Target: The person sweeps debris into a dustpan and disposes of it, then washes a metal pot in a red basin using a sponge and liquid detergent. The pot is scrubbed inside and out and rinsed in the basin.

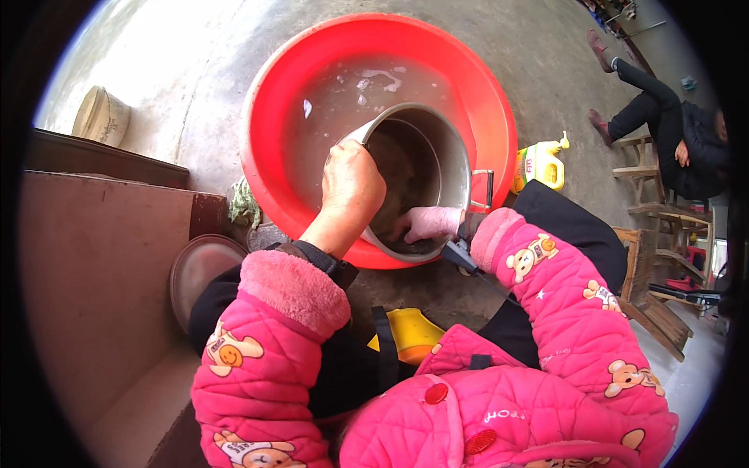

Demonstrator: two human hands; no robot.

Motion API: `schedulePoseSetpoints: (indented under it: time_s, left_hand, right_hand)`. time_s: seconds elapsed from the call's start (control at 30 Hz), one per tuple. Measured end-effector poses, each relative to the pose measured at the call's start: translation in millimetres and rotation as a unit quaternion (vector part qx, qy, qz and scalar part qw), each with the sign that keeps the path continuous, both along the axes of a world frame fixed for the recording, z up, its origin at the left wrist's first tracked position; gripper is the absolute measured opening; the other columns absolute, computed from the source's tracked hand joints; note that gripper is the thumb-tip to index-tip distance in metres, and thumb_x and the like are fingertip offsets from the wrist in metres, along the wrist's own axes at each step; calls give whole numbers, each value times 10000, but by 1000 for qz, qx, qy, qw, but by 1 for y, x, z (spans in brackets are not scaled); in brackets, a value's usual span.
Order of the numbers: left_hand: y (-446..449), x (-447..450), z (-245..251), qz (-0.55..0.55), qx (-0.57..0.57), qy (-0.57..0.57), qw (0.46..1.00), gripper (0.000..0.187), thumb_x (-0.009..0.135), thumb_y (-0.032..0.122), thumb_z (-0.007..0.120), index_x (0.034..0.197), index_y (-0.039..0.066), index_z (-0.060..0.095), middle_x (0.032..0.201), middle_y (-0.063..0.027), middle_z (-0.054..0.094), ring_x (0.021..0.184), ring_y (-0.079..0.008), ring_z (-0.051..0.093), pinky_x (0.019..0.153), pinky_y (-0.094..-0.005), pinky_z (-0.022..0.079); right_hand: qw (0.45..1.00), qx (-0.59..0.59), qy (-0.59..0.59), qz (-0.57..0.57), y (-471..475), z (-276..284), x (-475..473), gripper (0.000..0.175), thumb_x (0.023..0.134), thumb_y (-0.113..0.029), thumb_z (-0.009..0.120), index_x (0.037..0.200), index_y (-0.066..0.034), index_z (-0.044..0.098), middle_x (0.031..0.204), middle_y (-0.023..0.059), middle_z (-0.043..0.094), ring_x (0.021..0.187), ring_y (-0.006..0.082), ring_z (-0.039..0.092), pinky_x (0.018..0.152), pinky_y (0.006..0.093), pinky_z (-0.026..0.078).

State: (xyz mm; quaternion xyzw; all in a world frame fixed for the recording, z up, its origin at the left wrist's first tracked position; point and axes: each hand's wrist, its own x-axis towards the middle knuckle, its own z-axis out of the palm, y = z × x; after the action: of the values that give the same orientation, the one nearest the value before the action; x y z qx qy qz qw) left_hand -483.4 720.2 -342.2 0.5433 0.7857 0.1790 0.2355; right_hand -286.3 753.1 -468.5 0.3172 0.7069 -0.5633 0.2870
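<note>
A large metal pot (453, 146) is tilted inside a red plastic basin (494, 117), its mouth turned towards me. My left hand (354, 178) is closed around the pot's left side, where its handle is mostly hidden by my fingers. Reaching into the pot's mouth, my right hand (430, 224) is low against the inner wall; its fingertips are in shadow, and whether they hold anything is hidden. The pot's other handle (483, 188) sticks out on the right. Cloudy water (327, 88) with patches of foam lies in the basin.
A yellow pump bottle (539, 164) stands right of the basin. At left are a green rag (244, 203), a round lid (205, 266) and a pale bucket (102, 117). A seated person (661, 111) is at far right, near wooden stools (638, 171).
</note>
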Motion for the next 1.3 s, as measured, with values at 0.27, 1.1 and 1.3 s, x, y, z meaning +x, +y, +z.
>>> schedulePoseSetpoints:
  time_s: [0.27,1.1,1.3]
  left_hand:
    - [-5,3,1,-9,4,-5,1000,317,787,50,602,1056,-68,484,1069,-300,549,964,-477,597,847,-495,502]
    - [-3,7,8,-34,28,-4,999,329,796,53,594,1068,-89,473,1048,-314,552,958,-479,602,833,-494,509]
    - [-2,10,11,-46,40,5,998,301,787,47,596,1039,-85,495,1058,-321,542,909,-492,608,823,-504,510]
  right_hand:
    - [769,522,-192,315,77,6,10,193,804,-153,625,936,-107,758,955,97,718,918,261,683,719,361,548]
    - [751,602,-131,238,96,-7,19,211,870,-176,544,922,-45,701,901,137,684,836,295,671,722,393,554]
    - [846,449,-244,154,53,-23,34,284,789,-96,615,1044,11,679,1104,205,626,1058,340,611,878,385,523]
